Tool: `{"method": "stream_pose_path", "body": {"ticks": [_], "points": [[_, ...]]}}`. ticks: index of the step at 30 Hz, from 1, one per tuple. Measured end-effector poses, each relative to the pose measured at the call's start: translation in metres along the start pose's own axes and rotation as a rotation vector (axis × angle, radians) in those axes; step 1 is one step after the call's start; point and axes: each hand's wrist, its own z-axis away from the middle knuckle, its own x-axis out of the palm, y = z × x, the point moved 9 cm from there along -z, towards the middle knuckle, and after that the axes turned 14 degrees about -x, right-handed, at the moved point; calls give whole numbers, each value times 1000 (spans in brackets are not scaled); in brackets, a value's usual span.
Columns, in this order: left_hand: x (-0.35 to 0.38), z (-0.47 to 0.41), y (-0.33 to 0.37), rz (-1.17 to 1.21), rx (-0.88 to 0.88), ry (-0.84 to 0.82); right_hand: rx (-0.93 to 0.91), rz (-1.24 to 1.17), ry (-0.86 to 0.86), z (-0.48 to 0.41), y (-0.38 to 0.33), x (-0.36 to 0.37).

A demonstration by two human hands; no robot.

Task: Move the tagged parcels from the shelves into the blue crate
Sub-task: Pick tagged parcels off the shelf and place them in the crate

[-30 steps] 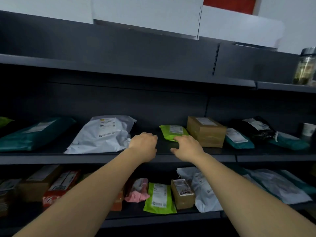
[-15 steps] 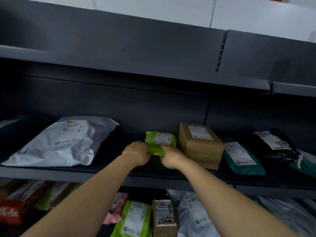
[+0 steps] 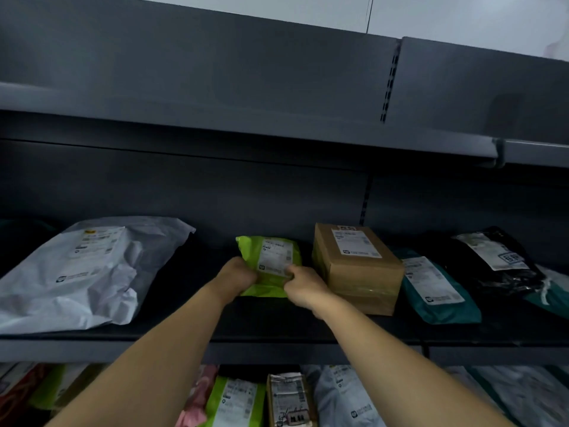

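Head view: green parcel (image 3: pixel 271 263) on mid shelf (image 3: pixel 277 349), both hands on its near end. Left hand (image 3: pixel 235 277) grips the left edge; right hand (image 3: pixel 303 285) pinches the lower right corner by the label. Crate not in sight. Risks: soft mailer may slip or tear if hauled by its corners; right knuckles sit just beside the box (image 3: pixel 354 266), so a sideways tug could drag it. Room: bare gap left toward white bag (image 3: pixel 86 272); upper shelf (image 3: pixel 246 127) well above. Straight pull back looks safest.
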Motion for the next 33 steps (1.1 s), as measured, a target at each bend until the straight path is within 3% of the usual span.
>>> {"method": "stream_pose_path", "body": {"ticks": [7, 16, 20, 25, 30, 33], "points": [[-30, -7, -12, 208, 0, -18, 48, -159, 348, -10, -1, -17], [-41, -14, -17, 168, 53, -20, 53, -142, 375, -14, -9, -20], [-39, -19, -8, 59, 123, 58, 35, -162, 377, -14, -11, -19], [-18, -12, 4, -281, 185, 58, 26, -112, 248, -6, -17, -16], [-12, 5, 21, -462, 197, 155, -99, 17, 468, 11, -45, -73], [-1, 32, 56, -340, 352, 174, -141, 101, 579, 24, -50, -117]]}}
